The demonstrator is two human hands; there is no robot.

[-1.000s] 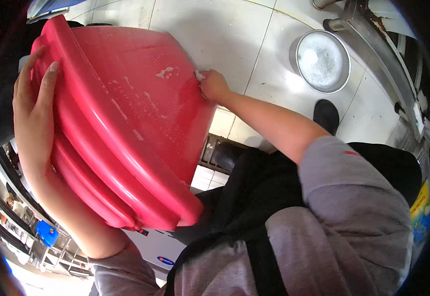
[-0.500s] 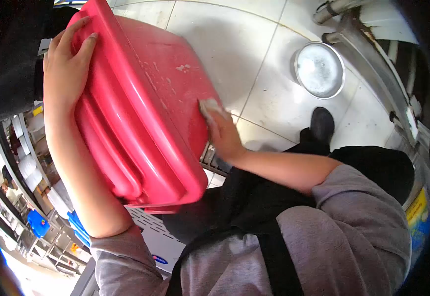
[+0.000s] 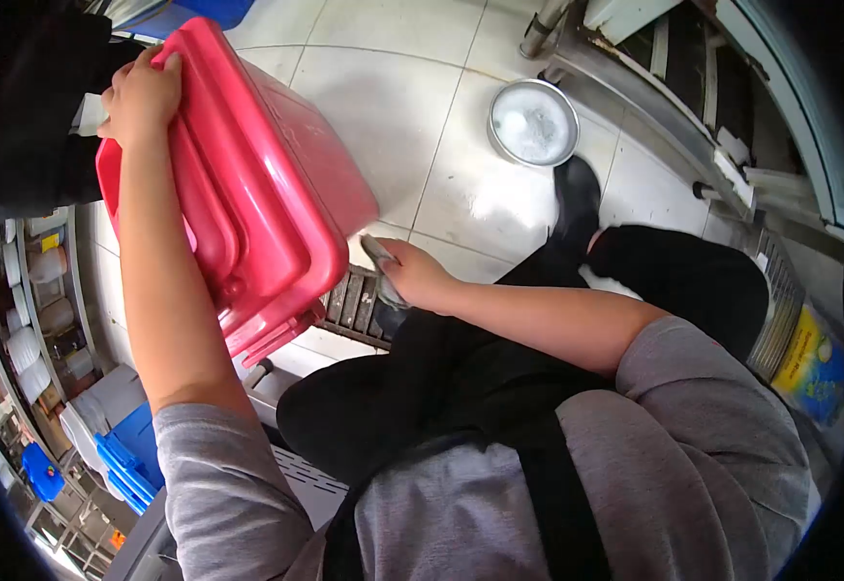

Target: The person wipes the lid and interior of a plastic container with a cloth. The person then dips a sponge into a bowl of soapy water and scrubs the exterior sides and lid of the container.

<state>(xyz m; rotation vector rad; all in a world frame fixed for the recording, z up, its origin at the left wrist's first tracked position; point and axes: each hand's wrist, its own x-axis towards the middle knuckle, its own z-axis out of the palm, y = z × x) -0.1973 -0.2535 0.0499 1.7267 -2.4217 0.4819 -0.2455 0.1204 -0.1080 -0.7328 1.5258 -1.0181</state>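
Note:
A large pink-red plastic bin (image 3: pixel 267 184) with ridged sides is tilted in front of me. My left hand (image 3: pixel 141 97) grips its upper left rim, thumb on the pink face and fingers over the edge. Just off the bin's lower right corner, my right hand (image 3: pixel 412 276) is closed around a thin greyish-green sponge (image 3: pixel 379 256). A gap shows between the sponge and the bin. On the floor beyond stands a round metal bowl (image 3: pixel 535 123) of foamy water.
White floor tiles (image 3: pixel 383 87) carry a slatted drain grate (image 3: pixel 352 302) below my right hand. A metal-legged stand (image 3: pixel 635 97) is at the upper right. Shelves of dishes (image 3: pixel 39 320) line the left, near blue plastic items (image 3: pixel 136 455). A yellow-blue packet (image 3: pixel 814 363) lies right.
My right hand and the sponge have come away from the bin's side, where they were pressed. The bin has shifted down-left and turned slightly. The view has moved, bringing the bowl further left.

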